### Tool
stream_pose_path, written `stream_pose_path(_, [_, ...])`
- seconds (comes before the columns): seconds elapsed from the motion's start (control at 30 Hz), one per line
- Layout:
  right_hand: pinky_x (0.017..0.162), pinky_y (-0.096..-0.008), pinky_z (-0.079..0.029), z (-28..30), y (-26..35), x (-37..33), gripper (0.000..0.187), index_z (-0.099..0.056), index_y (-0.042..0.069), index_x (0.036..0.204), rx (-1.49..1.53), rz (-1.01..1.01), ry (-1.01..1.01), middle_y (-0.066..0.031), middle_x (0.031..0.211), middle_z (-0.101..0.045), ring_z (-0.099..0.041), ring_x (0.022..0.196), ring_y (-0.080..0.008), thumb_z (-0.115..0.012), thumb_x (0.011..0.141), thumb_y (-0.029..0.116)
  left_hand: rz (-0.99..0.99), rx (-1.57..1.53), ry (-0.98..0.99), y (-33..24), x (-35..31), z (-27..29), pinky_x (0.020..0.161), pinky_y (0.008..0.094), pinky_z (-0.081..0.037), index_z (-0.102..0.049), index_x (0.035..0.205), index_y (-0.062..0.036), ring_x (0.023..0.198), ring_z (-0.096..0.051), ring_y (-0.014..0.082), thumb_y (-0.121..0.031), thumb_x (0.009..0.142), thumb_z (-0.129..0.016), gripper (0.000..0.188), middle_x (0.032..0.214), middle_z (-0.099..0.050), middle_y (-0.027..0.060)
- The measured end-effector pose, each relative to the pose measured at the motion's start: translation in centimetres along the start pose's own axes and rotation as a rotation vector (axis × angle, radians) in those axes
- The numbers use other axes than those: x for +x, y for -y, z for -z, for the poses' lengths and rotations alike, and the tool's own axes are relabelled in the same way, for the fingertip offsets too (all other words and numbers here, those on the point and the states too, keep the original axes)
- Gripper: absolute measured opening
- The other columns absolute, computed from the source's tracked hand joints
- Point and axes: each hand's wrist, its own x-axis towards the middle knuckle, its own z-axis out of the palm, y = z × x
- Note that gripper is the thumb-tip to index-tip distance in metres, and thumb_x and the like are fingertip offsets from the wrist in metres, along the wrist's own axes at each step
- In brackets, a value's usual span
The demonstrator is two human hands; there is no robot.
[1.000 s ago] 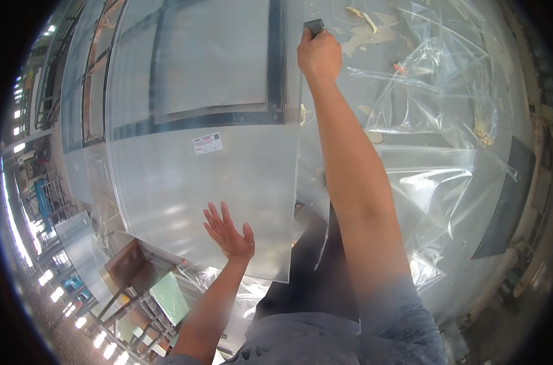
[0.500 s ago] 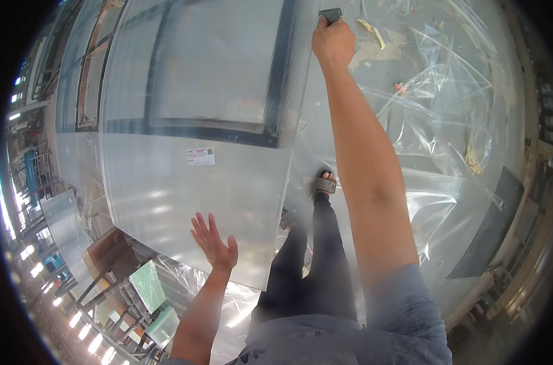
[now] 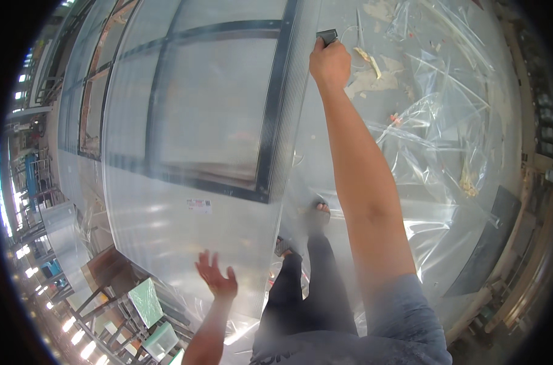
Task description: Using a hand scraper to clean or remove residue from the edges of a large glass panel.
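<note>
A large translucent ribbed plastic sheet point(image 3: 161, 207) lies over a dark rectangular frame point(image 3: 222, 188). Above its near part is my left hand point(image 3: 218, 277), fingers spread and holding nothing; I cannot tell whether it touches the surface. My right arm is stretched far forward along the sheet's right edge. In my closed right hand point(image 3: 330, 66) is a small dark block-shaped tool point(image 3: 327, 38), its kind unclear because my fingers cover most of it. A small white label point(image 3: 199, 206) is stuck on the sheet between the frame and my left hand.
Crumpled clear plastic film point(image 3: 431, 115) spreads over the grey floor on the right, with yellowish scraps point(image 3: 369, 62) near my right hand. A dark flat panel point(image 3: 484, 240) lies farther right. My sandalled feet stand beside the sheet. Racks and a green film-wrapped block point(image 3: 147, 303) are at the lower left.
The sheet, frame and label sit lower in the view than before. My right hand with the dark tool appears slightly lower, and my spread left hand is lower too.
</note>
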Motion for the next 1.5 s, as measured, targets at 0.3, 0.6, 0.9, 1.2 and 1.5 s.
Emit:
stream_pose_path(0.3, [0.081, -0.0483, -0.053, -1.5, 0.9, 6.6, 0.038, -0.070, 0.000, 0.098, 0.065, 0.025, -0.077, -0.0233, 0.096, -0.071, -0.067, 0.094, -0.0423, -0.059, 0.092, 0.036, -0.143, -0.222, -0.245, -21.8, 30.5, 1.1, 0.116, 0.0626, -0.015, -0.042, 0.147, -0.0132, 0.146, -0.024, 0.0407, -0.031, 0.091, -0.058, 0.061, 0.157, -0.030, 0.0156])
stream_pose_path(0.6, [0.083, -0.0466, -0.055, -3.0, 3.4, 16.4, 0.035, -0.069, 0.003, 0.105, 0.003, 0.062, -0.067, -0.0190, 0.102, -0.072, -0.068, 0.097, -0.0385, -0.058, 0.094, 0.034, -0.049, -0.016, -0.026, -23.0, 31.6, 1.8, 0.117, 0.0646, -0.006, -0.032, 0.155, -0.0173, 0.150, -0.011, 0.0413, -0.033, 0.097, -0.049, 0.062, 0.163, -0.019, 0.0152])
stream_pose_path(0.9, [0.059, -0.0363, -0.051, -4.2, 0.9, 21.7, 0.040, -0.069, 0.002, 0.095, 0.741, -0.313, 0.237, -0.0076, 0.083, -0.066, -0.058, 0.062, -0.0200, -0.075, 0.085, 0.040, -0.043, -0.025, -0.017, -22.6, 31.9, 2.0, 0.117, 0.0630, -0.006, -0.034, 0.154, -0.0173, 0.150, -0.012, 0.0401, -0.034, 0.095, -0.051, 0.064, 0.163, -0.019, 0.0149])
stream_pose_path(1.2, [0.050, -0.0353, -0.045, -6.2, -1.9, 21.1, 0.028, -0.068, 0.005, 0.095, 1.268, -0.405, 0.577, -0.0021, 0.077, -0.059, -0.043, 0.049, -0.0143, -0.081, 0.084, 0.028, -0.049, -0.045, -0.042, -22.8, 32.0, 1.7, 0.118, 0.0621, -0.004, -0.036, 0.153, -0.0181, 0.151, -0.012, 0.0393, -0.036, 0.095, -0.050, 0.063, 0.163, -0.020, 0.0147])
stream_pose_path(1.5, [0.047, -0.0331, -0.040, -4.6, 0.6, 20.4, 0.017, -0.061, 0.002, 0.085, 0.767, -0.260, 0.331, -0.0061, 0.077, -0.063, -0.046, 0.049, -0.0139, -0.070, 0.088, 0.017, -0.040, -0.059, -0.035, -22.4, 31.8, 1.5, 0.118, 0.0613, 0.000, -0.035, 0.154, -0.0203, 0.152, -0.009, 0.0378, -0.037, 0.094, -0.051, 0.065, 0.164, -0.018, 0.0138])
